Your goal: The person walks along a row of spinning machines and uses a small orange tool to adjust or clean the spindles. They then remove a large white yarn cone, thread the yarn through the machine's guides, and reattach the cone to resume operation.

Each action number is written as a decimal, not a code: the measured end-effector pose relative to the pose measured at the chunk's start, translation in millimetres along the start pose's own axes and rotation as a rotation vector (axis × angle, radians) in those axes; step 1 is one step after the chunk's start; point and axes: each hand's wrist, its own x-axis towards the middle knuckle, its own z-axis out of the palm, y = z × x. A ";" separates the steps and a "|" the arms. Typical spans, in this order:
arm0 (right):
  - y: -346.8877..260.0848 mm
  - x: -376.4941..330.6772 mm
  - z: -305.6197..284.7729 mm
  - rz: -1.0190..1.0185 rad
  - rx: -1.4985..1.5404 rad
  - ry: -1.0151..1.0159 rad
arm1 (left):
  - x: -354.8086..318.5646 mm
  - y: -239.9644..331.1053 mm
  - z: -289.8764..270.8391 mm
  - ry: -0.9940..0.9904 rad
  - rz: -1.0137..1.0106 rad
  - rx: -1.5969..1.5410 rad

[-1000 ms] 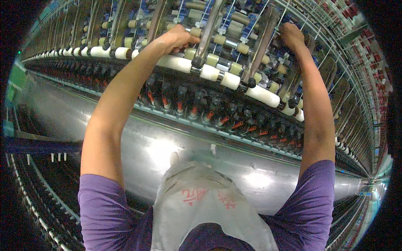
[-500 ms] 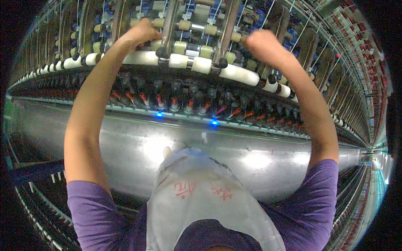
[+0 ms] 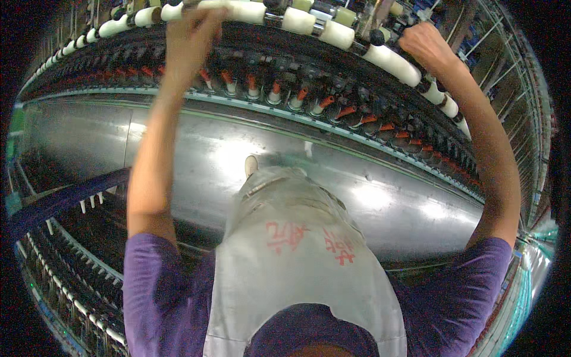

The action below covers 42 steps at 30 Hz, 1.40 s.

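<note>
White cylindrical rollers [image 3: 336, 34] slope down rightward from your blurred left hand [image 3: 193, 40] to below your curled right hand [image 3: 429, 47], grips unclear.

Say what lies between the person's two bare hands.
White cylindrical rollers in a row and a round black knob lie between left hand and right hand, in the head view.

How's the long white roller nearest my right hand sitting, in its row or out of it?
In. The roller lines up end to end with the shorter white rollers on its left and right.
</note>
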 end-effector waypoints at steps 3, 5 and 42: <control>3.4 -2.1 0.7 0.093 0.123 -0.162 | -89.3 -38.6 25.7 -0.136 -0.320 -0.097; 6.8 0.8 -0.1 0.151 0.191 -0.197 | -138.6 -60.5 53.4 -0.293 -0.470 -0.091; -151.9 24.9 -140.5 0.271 1.537 -0.041 | -139.1 -57.5 19.7 -0.077 -1.026 -1.633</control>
